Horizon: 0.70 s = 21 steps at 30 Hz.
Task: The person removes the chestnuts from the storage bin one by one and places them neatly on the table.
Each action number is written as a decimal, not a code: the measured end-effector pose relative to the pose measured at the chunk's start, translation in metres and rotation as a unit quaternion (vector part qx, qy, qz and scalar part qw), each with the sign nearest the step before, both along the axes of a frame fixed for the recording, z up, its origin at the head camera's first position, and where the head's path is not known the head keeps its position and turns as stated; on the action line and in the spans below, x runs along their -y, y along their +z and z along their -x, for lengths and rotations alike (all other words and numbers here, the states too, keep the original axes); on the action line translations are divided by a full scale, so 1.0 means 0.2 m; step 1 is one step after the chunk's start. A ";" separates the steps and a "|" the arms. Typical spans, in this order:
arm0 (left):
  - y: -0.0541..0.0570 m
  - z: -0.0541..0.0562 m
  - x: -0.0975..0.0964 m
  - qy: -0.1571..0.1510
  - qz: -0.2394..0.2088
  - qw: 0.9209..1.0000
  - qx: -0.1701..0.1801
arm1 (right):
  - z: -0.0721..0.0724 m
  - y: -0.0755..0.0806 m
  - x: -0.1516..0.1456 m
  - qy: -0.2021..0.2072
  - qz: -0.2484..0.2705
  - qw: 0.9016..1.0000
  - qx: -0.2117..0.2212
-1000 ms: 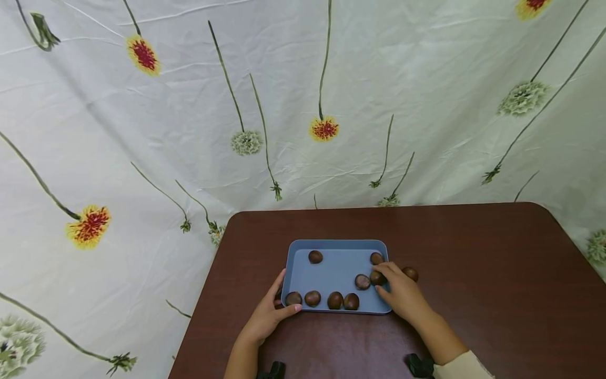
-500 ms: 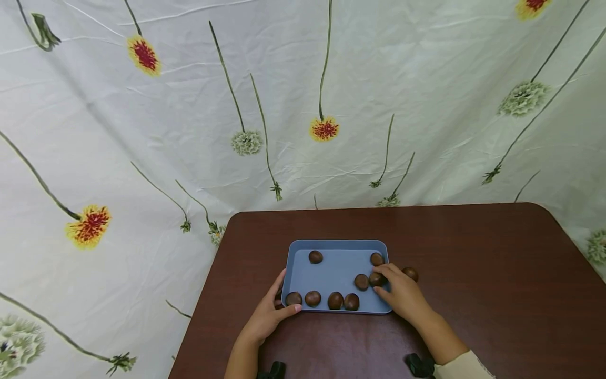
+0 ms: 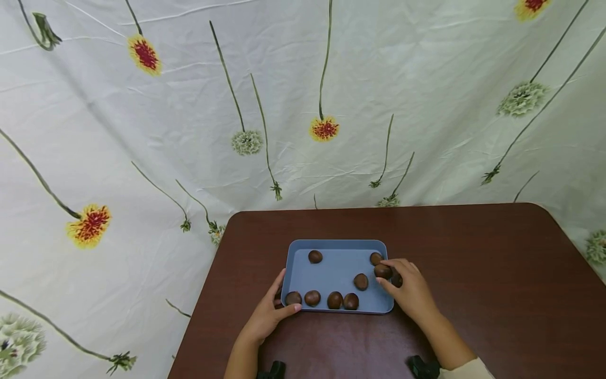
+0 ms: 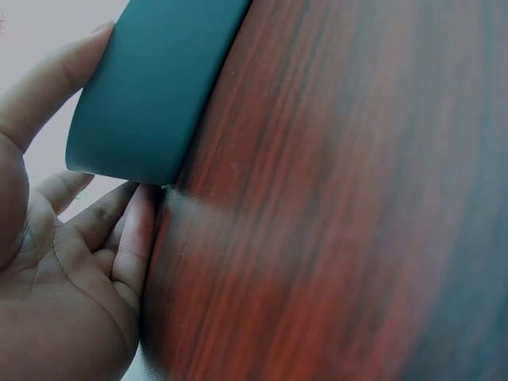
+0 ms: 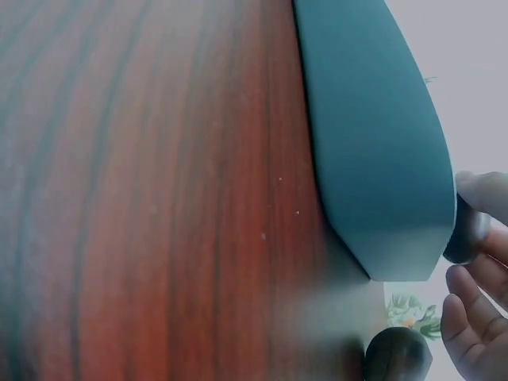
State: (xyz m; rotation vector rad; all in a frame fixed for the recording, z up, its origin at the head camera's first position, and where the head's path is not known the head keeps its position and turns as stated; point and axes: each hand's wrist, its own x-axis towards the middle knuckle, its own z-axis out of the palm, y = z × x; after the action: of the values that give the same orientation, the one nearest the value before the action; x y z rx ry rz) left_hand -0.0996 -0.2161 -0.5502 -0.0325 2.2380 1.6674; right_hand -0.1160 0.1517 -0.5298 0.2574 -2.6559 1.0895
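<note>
A blue tray (image 3: 331,273) lies on the table, holding several brown chestnuts, such as a chestnut (image 3: 361,281) right of its middle. At its front left corner my left hand (image 3: 266,317) grips the tray, thumb on the front rim and fingers along the side. In the left wrist view the left hand (image 4: 67,246) spans the tray wall (image 4: 151,95). My right hand (image 3: 413,292) pinches a chestnut (image 3: 382,271) between thumb and fingers at the right rim. From the right wrist, this held chestnut (image 5: 468,230) shows just beyond the tray wall, partly hidden.
Outside the tray, another chestnut (image 3: 396,279) sits by the right rim, partly covered by the right hand. The dark brown table (image 3: 497,273) extends to the right. Behind it hangs a white flowered cloth (image 3: 284,95).
My right hand has shifted slightly right and away from me, taking its pinched chestnut from beside another one toward the right rim. The left hand and the tray stay put.
</note>
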 end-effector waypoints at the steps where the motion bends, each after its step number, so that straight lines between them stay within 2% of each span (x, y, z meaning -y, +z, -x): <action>1: 0.00 0.00 0.00 0.000 0.001 1.000 0.000 | 0.00 0.00 -0.01 -0.005 0.007 1.000 -0.001; 8: 0.00 0.00 0.00 -0.001 0.006 1.000 0.001 | -0.04 0.01 -0.06 -0.041 0.032 0.999 -0.007; 21: 0.01 0.00 0.00 0.000 0.003 1.000 0.000 | -0.06 0.01 -0.21 -0.090 0.027 0.996 0.008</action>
State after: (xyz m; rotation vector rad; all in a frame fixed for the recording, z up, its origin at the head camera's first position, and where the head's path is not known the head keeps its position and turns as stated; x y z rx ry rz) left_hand -0.0987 -0.2159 -0.5481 -0.0338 2.2430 1.6601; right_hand -0.1033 0.1945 -0.5279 -0.0007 -2.5994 1.1078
